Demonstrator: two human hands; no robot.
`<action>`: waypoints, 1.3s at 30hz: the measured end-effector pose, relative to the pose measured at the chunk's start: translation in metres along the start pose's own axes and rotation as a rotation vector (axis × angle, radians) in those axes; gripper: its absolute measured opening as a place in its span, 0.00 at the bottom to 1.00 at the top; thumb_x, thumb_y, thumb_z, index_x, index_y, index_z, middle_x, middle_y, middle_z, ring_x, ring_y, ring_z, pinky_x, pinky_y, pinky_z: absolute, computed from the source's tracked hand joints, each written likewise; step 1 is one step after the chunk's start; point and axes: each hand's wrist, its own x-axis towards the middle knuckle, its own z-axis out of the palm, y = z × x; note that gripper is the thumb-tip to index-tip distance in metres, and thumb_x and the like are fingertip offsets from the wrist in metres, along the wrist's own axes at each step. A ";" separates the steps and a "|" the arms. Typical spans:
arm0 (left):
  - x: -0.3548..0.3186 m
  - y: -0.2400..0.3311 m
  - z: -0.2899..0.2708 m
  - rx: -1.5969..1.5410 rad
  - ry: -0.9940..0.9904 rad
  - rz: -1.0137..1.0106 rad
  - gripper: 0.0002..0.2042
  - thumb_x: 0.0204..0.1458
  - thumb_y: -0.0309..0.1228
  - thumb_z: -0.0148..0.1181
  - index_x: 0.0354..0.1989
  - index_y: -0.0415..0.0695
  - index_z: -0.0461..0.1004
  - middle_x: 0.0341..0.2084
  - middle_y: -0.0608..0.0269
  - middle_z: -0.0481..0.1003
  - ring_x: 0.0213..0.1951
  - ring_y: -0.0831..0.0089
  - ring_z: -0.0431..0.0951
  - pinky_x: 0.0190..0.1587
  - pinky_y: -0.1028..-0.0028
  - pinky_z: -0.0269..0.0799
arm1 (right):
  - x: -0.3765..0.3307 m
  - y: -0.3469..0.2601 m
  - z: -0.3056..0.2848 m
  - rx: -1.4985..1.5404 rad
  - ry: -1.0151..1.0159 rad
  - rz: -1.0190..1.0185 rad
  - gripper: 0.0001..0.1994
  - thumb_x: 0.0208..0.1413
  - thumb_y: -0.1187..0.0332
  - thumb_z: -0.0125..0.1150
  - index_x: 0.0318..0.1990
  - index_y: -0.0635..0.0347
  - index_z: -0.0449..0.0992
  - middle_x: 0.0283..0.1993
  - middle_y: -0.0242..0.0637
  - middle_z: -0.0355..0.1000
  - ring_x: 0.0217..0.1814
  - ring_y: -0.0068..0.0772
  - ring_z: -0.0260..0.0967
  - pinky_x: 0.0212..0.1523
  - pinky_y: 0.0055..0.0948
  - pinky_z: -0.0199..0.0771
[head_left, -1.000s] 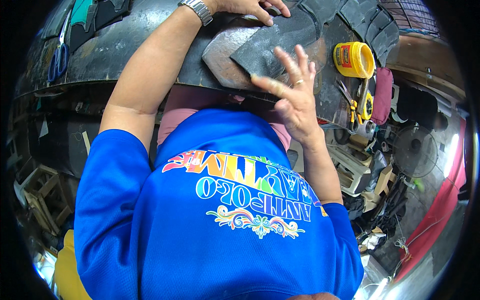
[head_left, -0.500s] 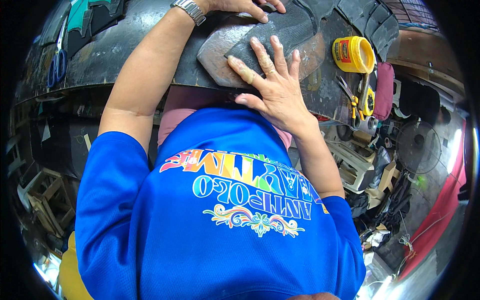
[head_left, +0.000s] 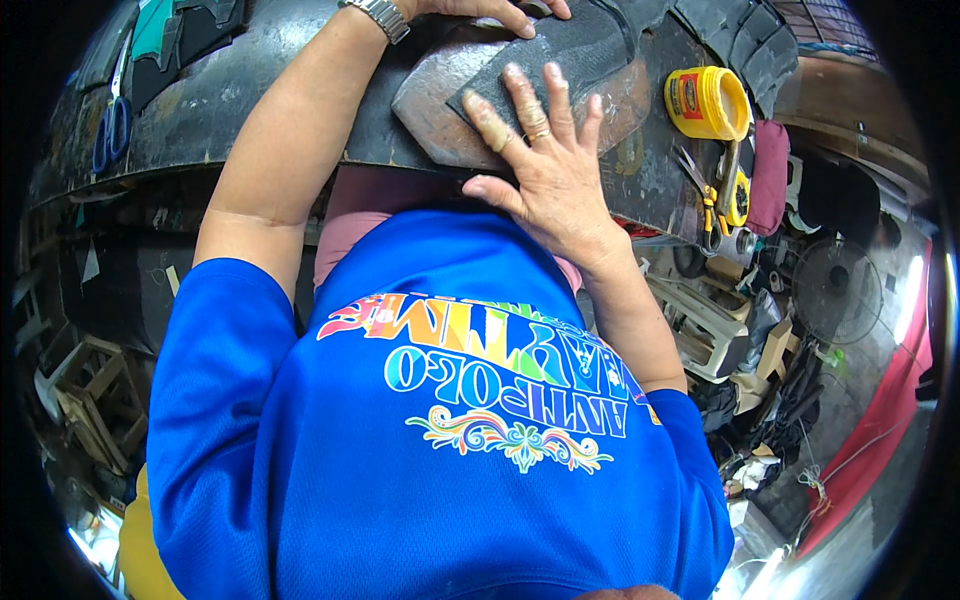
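now the right hand (head_left: 545,165) has slid lower, fingers spread flat on the dark sheet (head_left: 570,45).

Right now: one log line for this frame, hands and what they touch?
left hand: on dark rubber sheet, top edge | right hand: flat, fingers spread, pressing sheet on brown board | yellow can: right, untouched
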 end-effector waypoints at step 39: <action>0.002 0.000 0.001 0.115 0.055 0.071 0.20 0.54 0.31 0.67 0.56 0.46 0.76 0.53 0.68 0.73 0.54 0.76 0.71 0.59 0.75 0.67 | -0.042 0.044 -0.007 0.279 0.410 0.517 0.24 0.62 0.54 0.60 0.62 0.54 0.73 0.72 0.51 0.56 0.76 0.55 0.50 0.73 0.57 0.46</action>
